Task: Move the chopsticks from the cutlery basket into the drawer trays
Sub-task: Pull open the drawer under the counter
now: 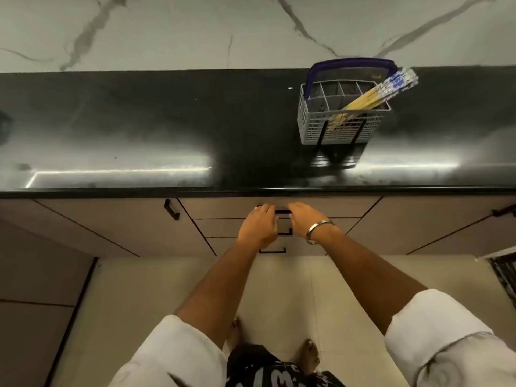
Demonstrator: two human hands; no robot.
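A grey plastic cutlery basket (315, 127) with a blue handle stands on the black countertop, right of centre. Several yellow chopsticks (371, 96) with blue-and-white tops lean out of its right compartment. Below the counter edge is a stack of shut drawers; the top drawer (223, 209) has a black bar handle (281, 212). My left hand (258, 227) and my right hand (305, 219) both reach to that handle, fingers curled at it. How firmly they hold it I cannot make out. The drawer trays are hidden inside.
The glossy black countertop (139, 129) runs across the view under a marble wall. Cabinet doors with black handles (171, 209) flank the drawers. Two lower drawer handles (272, 250) sit under my hands. My bare feet stand on the pale tiled floor (279, 297).
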